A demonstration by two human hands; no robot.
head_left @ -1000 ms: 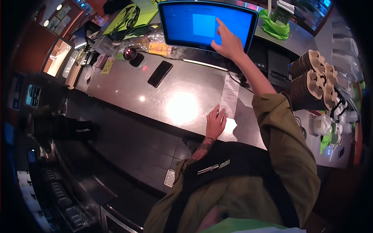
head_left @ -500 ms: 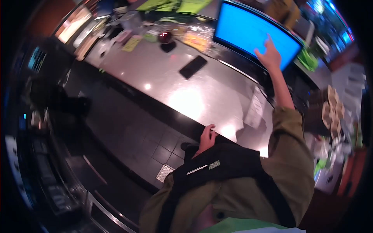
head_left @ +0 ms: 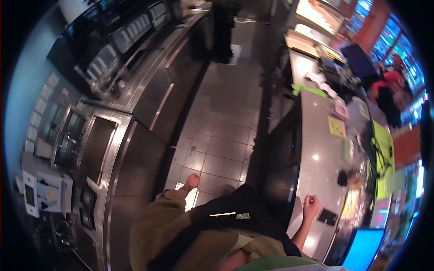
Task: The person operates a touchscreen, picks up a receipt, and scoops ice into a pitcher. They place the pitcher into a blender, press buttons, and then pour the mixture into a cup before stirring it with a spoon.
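Note:
My left hand (head_left: 193,181) hangs over the tiled floor, beside my body. Its fingers are curled closed, with nothing visible in them. Above the metal counter (head_left: 314,135), my right hand (head_left: 312,207) has its fingers bent inward, and no object shows in it. A black phone (head_left: 327,217) lies on the counter just right of that hand. The lit blue screen (head_left: 363,249) stands at the lower right, apart from both hands. A small dark object (head_left: 342,178) is further along the counter.
A tiled aisle (head_left: 217,122) runs ahead between the counters. On the left are a sink (head_left: 97,149) and a white machine (head_left: 45,194). Yellow cards (head_left: 337,126) and green bags (head_left: 382,153) are at the right. Beyond that counter is a person in red (head_left: 393,83).
The view has swung left, from the screen toward the aisle. My right hand has come away from the screen, its pointing finger now curled in. My left hand has closed.

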